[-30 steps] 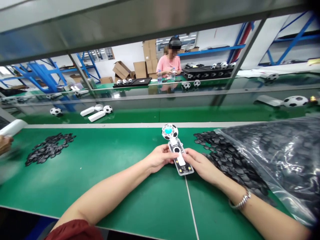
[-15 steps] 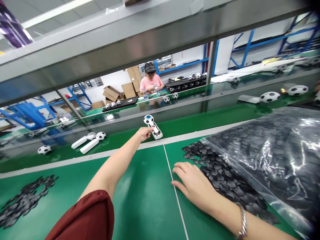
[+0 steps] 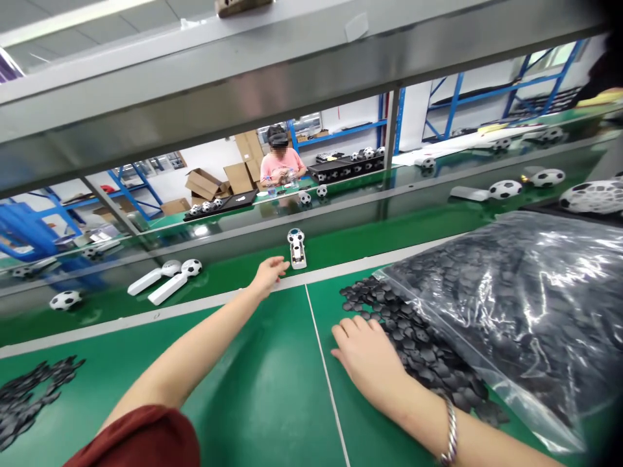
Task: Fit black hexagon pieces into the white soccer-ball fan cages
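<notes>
My left hand is stretched out over the belt's near edge, its fingers loosely apart and nothing seen in them. Just right of its fingertips lies a white handheld case with a football-patterned round head, its open inside facing up. Against a pile of small black disc-like pieces, my right hand rests palm down on the green table. Its fingers are bent lightly and spread a little; no held object shows, though the palm side is hidden.
A clear plastic bag full of black pieces lies at right. Another black pile is at far left. More football-headed white cases sit on the green belt. A metal beam crosses above; a person in pink sits beyond.
My left hand has drawn back left from the football-headed case, which it was touching. That case has turned straighter on the belt. My right hand stays by the black pieces; the view has shifted.
</notes>
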`<state>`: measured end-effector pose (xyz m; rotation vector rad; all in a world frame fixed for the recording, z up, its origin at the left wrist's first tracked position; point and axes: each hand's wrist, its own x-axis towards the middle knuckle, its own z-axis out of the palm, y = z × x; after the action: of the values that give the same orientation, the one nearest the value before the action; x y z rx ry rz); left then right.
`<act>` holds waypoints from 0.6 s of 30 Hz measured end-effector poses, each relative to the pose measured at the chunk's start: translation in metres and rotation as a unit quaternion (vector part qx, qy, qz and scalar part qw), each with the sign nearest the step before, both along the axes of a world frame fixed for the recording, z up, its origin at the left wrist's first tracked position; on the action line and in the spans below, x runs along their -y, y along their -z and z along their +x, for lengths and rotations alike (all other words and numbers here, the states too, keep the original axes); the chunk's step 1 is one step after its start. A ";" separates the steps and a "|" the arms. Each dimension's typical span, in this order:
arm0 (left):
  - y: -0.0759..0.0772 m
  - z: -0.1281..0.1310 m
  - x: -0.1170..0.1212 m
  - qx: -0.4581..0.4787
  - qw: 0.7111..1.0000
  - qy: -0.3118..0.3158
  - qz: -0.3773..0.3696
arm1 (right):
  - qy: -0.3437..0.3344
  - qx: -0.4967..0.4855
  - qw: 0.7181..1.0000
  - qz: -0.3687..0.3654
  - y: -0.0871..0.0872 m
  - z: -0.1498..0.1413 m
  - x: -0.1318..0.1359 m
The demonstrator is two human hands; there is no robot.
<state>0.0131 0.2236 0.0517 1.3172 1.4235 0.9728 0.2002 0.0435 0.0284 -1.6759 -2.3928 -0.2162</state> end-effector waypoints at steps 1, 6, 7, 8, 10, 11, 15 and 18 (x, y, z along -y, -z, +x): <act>-0.001 -0.005 0.024 0.002 1.000 0.022 0.001 | 0.013 0.018 1.000 0.001 -0.001 0.001 0.001; 0.005 -0.034 0.144 -0.024 0.991 0.126 -0.025 | 0.029 0.073 0.996 -0.041 -0.014 0.005 0.005; 0.009 -0.039 0.160 -0.054 0.989 0.137 -0.003 | 0.026 0.079 0.995 -0.052 -0.016 0.005 0.005; 0.013 -0.043 0.172 -0.082 0.987 0.140 0.020 | 0.024 0.083 0.994 -0.062 -0.017 0.005 0.005; 0.022 -0.051 0.185 -0.116 0.983 0.126 0.061 | 0.017 0.087 0.993 -0.076 -0.017 0.007 0.005; 0.027 -0.054 0.188 -0.111 0.985 0.113 0.064 | 0.014 0.087 0.993 -0.081 -0.016 0.008 0.005; 0.035 -0.070 0.183 -0.042 0.996 0.071 0.026 | -0.008 0.067 0.996 -0.052 0.001 0.019 0.001; 0.034 -0.087 0.177 -0.009 1.000 0.026 -0.003 | -0.043 0.050 0.998 -0.016 0.015 0.028 -0.006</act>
<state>-0.0743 0.0465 0.0179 1.3539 1.3983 0.9235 0.2282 0.0496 0.0136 -1.6078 -2.5480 -0.2532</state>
